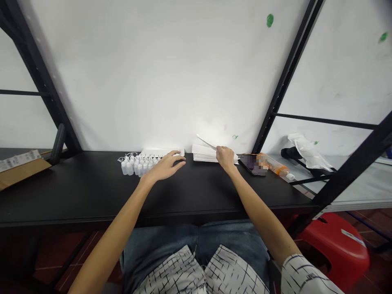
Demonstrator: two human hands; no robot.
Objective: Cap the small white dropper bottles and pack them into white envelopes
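I see right hand pinching white sheet above paper stack; left hand loosely spread, near bottles left of paper stack. Sheet probably light, bendable; I'd hold edge.

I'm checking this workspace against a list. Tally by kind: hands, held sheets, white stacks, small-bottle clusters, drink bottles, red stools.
Left hand and right hand: 2
Held sheet: 1
White stack: 1
Small-bottle cluster: 1 (bottles overlap; exact number unclear)
Drink bottle: 1
Red stool: 1
Total: 7
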